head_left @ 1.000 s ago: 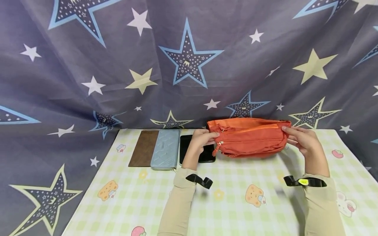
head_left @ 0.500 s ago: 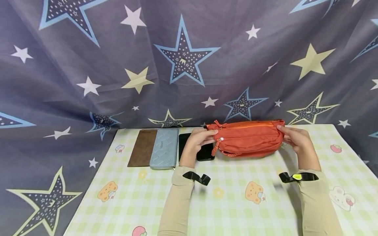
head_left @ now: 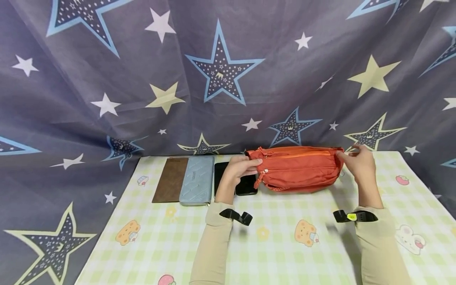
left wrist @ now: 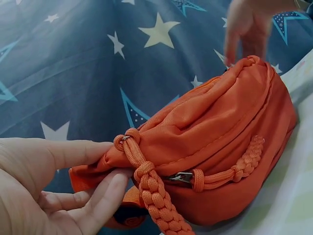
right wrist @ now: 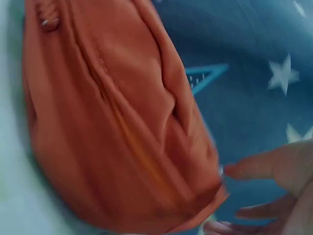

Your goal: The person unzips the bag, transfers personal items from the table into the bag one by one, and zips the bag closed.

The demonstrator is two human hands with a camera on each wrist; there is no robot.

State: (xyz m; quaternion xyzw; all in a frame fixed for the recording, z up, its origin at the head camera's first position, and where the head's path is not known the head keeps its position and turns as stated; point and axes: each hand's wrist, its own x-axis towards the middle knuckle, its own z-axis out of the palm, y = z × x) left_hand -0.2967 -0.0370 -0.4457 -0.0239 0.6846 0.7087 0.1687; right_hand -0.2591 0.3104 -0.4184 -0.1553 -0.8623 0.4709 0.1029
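An orange-red waist bag [head_left: 299,172] with zips and braided cord pulls sits at the back of the table. My left hand [head_left: 238,169] pinches its left end between thumb and fingers. In the left wrist view, a braided zip pull [left wrist: 154,191] hangs beside those fingers and a dark buckle [left wrist: 129,215] shows under the end. My right hand [head_left: 362,166] is at the bag's other end. The right wrist view has this hand's fingers [right wrist: 271,169] spread apart, with one fingertip right at the bag's corner and no fabric between them.
Left of the bag lie a black phone [head_left: 246,186], partly behind my left hand, a light blue zip wallet [head_left: 197,180] and a brown flat wallet [head_left: 171,180]. A star-patterned curtain [head_left: 221,118] hangs right behind the table with its checked cloth [head_left: 270,253].
The bag's gaping top has narrowed, and its right end has shifted slightly left. My right hand has loosened from that end, its fingers spreading; the left keeps its pinch.
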